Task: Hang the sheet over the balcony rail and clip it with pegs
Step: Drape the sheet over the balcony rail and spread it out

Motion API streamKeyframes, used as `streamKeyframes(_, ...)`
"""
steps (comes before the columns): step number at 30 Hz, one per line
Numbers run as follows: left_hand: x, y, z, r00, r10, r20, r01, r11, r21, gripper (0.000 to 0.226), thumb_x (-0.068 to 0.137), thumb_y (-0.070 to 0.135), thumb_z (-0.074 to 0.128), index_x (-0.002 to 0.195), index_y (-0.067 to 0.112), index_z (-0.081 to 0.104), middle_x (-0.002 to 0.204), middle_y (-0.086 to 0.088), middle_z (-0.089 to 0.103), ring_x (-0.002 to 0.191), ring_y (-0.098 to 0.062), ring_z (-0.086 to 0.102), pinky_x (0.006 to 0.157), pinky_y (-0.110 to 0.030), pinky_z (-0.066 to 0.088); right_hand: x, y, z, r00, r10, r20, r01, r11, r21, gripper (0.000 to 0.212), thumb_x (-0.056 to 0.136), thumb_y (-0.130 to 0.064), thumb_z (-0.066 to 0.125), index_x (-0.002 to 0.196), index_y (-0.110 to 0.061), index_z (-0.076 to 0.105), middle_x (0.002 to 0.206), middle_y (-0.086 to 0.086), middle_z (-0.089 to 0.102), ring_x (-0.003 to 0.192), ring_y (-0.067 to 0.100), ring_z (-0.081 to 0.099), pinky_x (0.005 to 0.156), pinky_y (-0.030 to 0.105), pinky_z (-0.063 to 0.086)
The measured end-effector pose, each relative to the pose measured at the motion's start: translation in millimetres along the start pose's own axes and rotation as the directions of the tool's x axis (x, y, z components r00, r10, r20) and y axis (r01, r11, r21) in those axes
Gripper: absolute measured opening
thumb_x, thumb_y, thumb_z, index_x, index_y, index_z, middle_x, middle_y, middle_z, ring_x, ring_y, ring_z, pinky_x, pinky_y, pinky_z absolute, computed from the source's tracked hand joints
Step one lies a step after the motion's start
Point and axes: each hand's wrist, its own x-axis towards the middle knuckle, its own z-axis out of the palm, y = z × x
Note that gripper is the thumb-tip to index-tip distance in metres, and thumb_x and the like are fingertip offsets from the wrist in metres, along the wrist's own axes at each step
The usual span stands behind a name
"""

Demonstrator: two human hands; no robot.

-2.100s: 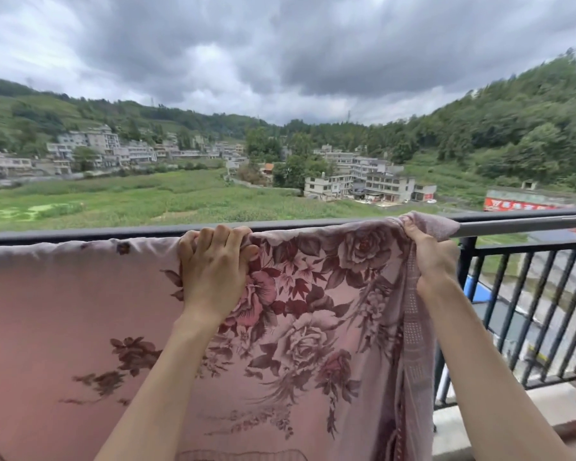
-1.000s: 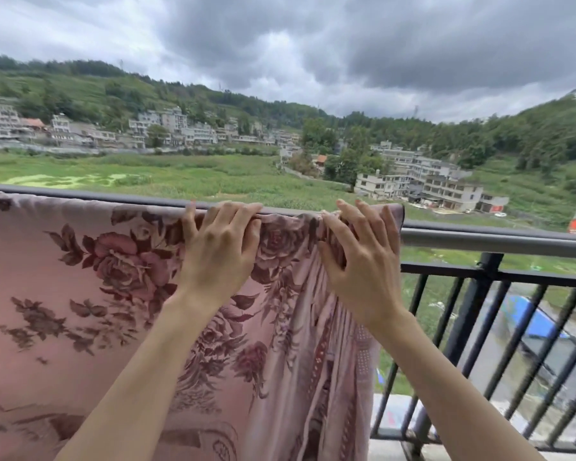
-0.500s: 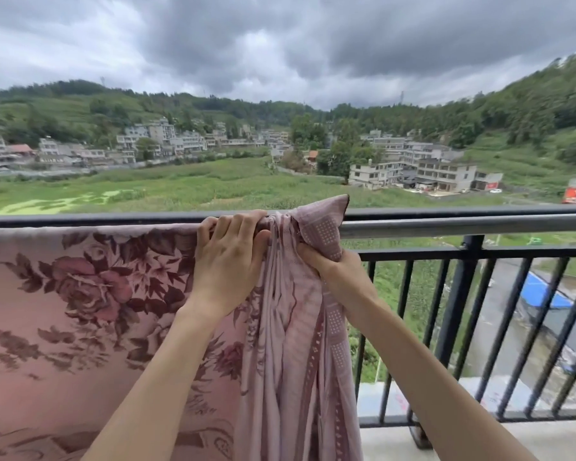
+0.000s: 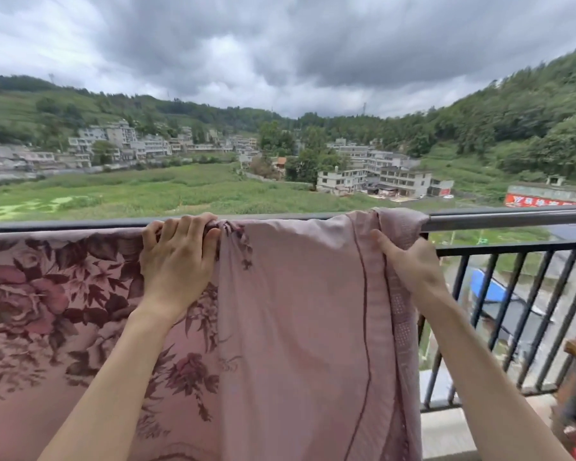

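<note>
Balcony, overcast sky. The rail (image 4: 512,219) is a dark metal bar over black vertical balusters (image 4: 529,314), with a pale floor (image 4: 446,434) visible below on the right. The pink sheet (image 4: 296,327) lies draped over the rail, hanging down on the near side, floral print on the left, plain with a bordered edge on the right. The left hand (image 4: 177,261) grips a gathered fold at the rail top. The right hand (image 4: 409,266) holds the sheet's right edge just under the rail. Beyond: green field, pale buildings, wooded hills.

Bare forearms and hands (image 4: 177,261), no sleeves visible.
</note>
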Motion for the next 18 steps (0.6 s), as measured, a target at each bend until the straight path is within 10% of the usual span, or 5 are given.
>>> streamKeyframes(4,1.0,4.6,-1.2,1.0,-0.008,-0.011,0.008,1.0,-0.007,0.052,0.091,0.047,0.015,0.117,0.019,0.05,0.111,-0.006,0.062,0.106,-0.029,0.05,0.099,-0.041,0.02,-9.4,7.8,12.8,0.933,-0.272,-0.237,0.215,0.946,-0.242,0.07,0.081,-0.034,0.068,0.132,0.002,0.039,0.128,0.02,0.047,0.12,0.032,0.041,0.105,0.034,0.03)
streamKeyframes(9,2.0,6.7,-2.9,1.0,-0.012,0.001,0.013,1.0,-0.018,0.053,0.091,0.048,0.014,0.117,0.019,0.05,0.111,-0.006,0.062,0.107,-0.029,0.05,0.099,-0.04,0.019,-18.1,-12.0,47.6,0.741,-0.668,-0.072,0.581,0.691,-0.431,0.052,0.088,-0.046,0.047,0.127,-0.012,0.054,0.135,0.015,0.047,0.13,0.029,0.037,0.115,0.044,0.016)
streamKeyframes(14,1.8,4.0,-5.7,1.0,0.003,0.01,-0.003,1.0,-0.025,0.053,0.09,0.048,0.015,0.118,0.02,0.051,0.111,-0.004,0.062,0.107,-0.026,0.05,0.098,-0.037,0.018,-24.1,-29.6,102.3,0.598,-0.691,0.405,0.801,0.49,-0.345,0.048,0.09,-0.047,0.043,0.131,-0.023,0.052,0.131,0.0,0.057,0.127,0.022,0.046,0.111,0.054,0.014)
streamKeyframes(18,2.2,2.5,-6.9,1.0,0.018,0.005,-0.018,0.999,-0.041,0.052,0.09,0.049,0.018,0.119,0.021,0.052,0.111,-0.002,0.063,0.106,-0.024,0.051,0.096,-0.033,0.017,-18.8,-28.1,109.4,0.547,-0.792,0.272,0.834,0.485,-0.265,0.032,0.09,-0.037,0.047,0.112,-0.024,0.068,0.112,-0.008,0.07,0.1,0.019,0.064,0.086,0.035,0.035)
